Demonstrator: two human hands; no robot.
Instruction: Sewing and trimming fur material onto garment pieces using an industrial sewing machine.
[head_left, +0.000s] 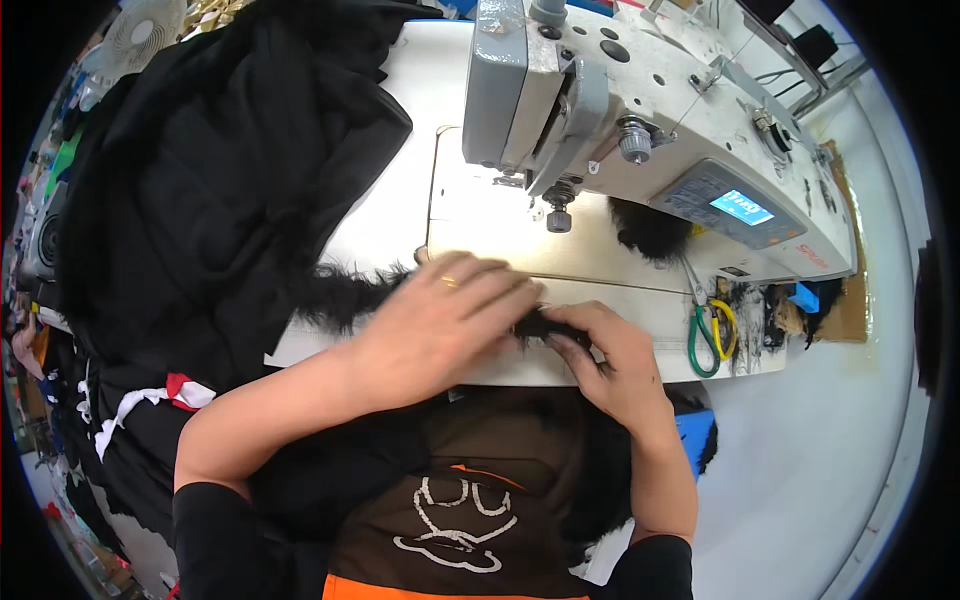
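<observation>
A strip of black fur trim (345, 295) runs along the front of the sewing machine's table, joined at the left to a large heap of black fabric (240, 150). My left hand (440, 325) lies over the trim, its fingers stretched out toward the right and slightly blurred; its thumb is hidden. Close beside it, my right hand (615, 365) pinches the dark end of the trim between thumb and fingers. Both hands are in front of the sewing machine (560, 110), apart from its needle area.
Scissors with green and yellow handles (707, 335) lie right of my right hand. A black fur piece (648, 228) sits under the machine arm, near a lit control panel (740, 207). Loose fur covers the table's right edge. A red and white cloth scrap (185, 393) lies at left.
</observation>
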